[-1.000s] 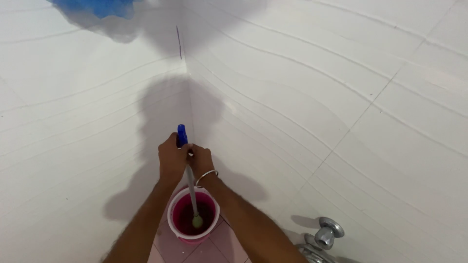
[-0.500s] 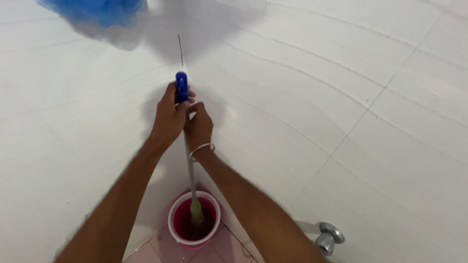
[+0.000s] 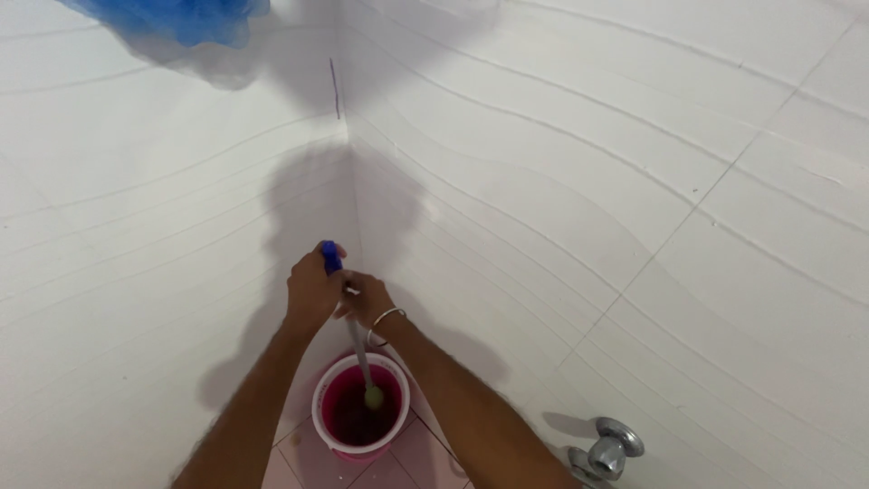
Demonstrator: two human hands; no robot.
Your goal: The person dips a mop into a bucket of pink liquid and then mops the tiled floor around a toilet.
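My left hand (image 3: pixel 312 292) grips the blue top end (image 3: pixel 331 255) of a long metal pole, and my right hand (image 3: pixel 369 303), with a silver bangle on its wrist, holds the pole just below. The pole (image 3: pixel 360 349) slants down into a pink bucket (image 3: pixel 328 433) with a white rim on the floor. A pale green piece at the pole's lower end (image 3: pixel 372 396) sits inside the bucket, over dark liquid. Both arms reach forward into the corner of a white tiled room.
White tiled walls meet in a corner (image 3: pixel 348 154) straight ahead. A blue mesh thing (image 3: pixel 172 18) hangs at the top left. A chrome tap (image 3: pixel 610 448) sticks out of the right wall low down. Pink floor tiles (image 3: pixel 398 457) surround the bucket.
Both hands went up along the wall with the pole, lifting its green end toward the bucket's rim, then came back down, pushing it into the bucket again.
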